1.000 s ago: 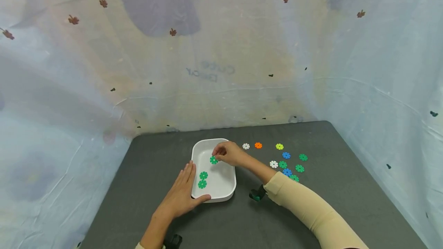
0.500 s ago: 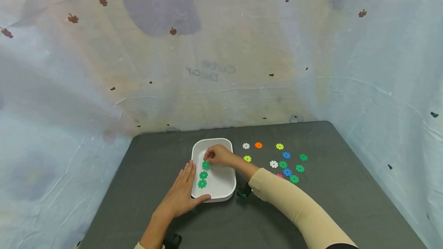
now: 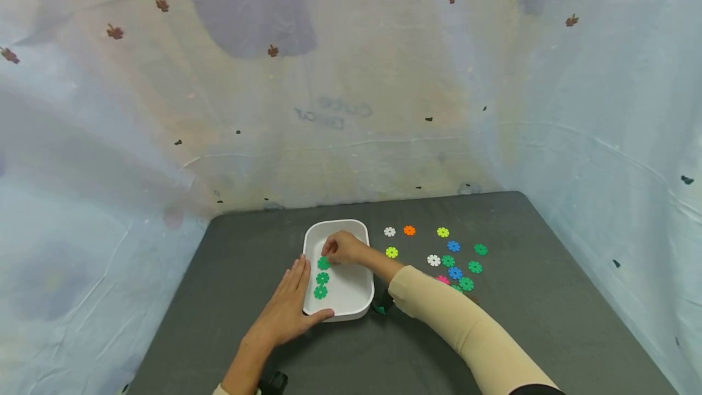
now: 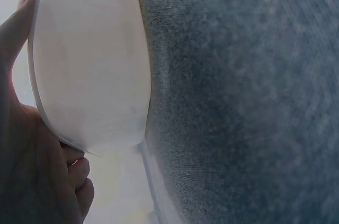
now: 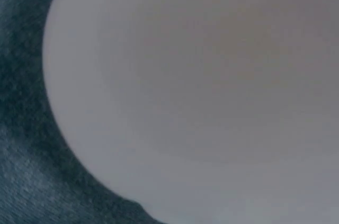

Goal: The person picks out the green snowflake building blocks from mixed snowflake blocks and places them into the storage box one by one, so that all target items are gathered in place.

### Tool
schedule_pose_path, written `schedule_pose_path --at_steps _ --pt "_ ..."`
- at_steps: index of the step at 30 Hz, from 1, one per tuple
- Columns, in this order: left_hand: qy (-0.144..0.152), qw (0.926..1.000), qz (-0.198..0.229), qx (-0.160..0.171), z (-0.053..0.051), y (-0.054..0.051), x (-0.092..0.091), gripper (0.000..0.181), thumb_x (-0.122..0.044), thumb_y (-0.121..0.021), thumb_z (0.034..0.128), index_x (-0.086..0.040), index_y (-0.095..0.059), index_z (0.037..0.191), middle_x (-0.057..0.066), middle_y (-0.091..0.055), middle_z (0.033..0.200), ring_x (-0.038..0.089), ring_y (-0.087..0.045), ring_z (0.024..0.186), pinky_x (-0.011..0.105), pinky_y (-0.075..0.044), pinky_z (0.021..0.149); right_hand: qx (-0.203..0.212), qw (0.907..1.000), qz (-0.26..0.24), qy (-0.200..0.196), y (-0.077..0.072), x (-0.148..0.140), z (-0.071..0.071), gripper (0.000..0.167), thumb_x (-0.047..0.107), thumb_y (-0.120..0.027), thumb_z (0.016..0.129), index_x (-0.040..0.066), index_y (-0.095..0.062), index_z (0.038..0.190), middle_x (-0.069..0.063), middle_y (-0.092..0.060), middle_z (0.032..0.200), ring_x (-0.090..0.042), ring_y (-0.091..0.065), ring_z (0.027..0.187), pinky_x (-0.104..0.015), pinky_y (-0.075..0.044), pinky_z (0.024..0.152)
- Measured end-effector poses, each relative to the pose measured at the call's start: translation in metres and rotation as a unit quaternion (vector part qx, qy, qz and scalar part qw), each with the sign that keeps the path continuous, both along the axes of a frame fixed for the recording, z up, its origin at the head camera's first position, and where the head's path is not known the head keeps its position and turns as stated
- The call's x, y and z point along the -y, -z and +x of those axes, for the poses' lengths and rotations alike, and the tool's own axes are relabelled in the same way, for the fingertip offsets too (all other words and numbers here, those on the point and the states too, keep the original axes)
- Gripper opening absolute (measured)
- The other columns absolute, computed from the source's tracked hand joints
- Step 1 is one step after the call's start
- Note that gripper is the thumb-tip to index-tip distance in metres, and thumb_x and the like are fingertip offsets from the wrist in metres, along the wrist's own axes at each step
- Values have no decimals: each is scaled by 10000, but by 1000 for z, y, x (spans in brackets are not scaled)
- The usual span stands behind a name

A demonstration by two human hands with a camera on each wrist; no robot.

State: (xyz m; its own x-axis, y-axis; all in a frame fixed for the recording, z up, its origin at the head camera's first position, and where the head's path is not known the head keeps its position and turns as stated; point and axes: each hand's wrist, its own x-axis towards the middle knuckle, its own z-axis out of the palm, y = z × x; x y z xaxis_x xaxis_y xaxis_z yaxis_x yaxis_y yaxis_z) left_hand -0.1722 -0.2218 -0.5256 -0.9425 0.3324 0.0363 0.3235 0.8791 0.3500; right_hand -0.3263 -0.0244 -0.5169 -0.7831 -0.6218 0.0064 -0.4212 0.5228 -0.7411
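Observation:
A white tray point(image 3: 351, 298) stands on the dark table, slightly left of its middle. My left hand point(image 3: 286, 306) rests against its near left corner, fingers straight along the left side and thumb over the front rim. In the left wrist view, the same hand point(image 4: 39, 155) touches the tray's outer wall point(image 4: 92, 65). Inside the tray, my right hand point(image 3: 347, 249) pinches a green flower-shaped disc point(image 3: 323, 263) near the left wall. Two more green discs point(image 3: 322, 278) lie below it in a line. The right wrist view shows only blurred white tray wall point(image 5: 185, 102).
Several notched discs lie on the table point(image 3: 526, 297) right of the tray, including an orange disc point(image 3: 409, 230), a yellow disc point(image 3: 443, 232), a blue disc point(image 3: 454, 247), a white disc point(image 3: 434, 260) and a green disc point(image 3: 475, 267). A pale sheet point(image 3: 351, 163) hangs behind.
My right hand has moved left and slightly down inside the tray, bringing its green disc close above the other two. My left hand has stayed put.

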Motion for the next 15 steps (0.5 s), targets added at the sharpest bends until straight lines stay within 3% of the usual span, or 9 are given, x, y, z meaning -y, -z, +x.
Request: schedule_pose_path --at_steps 8,15 --pt "33 10000 -46 -66 0 1 1 1267 -792 -656 911 36 -114 1701 200 -43 1793 374 -92 1659 547 -147 1341 -195 9997 -158 -58 -4 -4 3 85 0 -779 949 10 -795 1032 -7 -741 862 -36 -612 755 -178 -524 696" --pt "-10 9999 -14 124 0 -1 0 1252 -755 -685 919 13 -91 1708 170 -4 1800 344 -43 1667 539 -116 1347 -497 9965 -554 -369 -29 -27 9 97 54 -751 1010 44 -784 1100 -38 -771 1023 -100 -703 898 -237 -597 838"
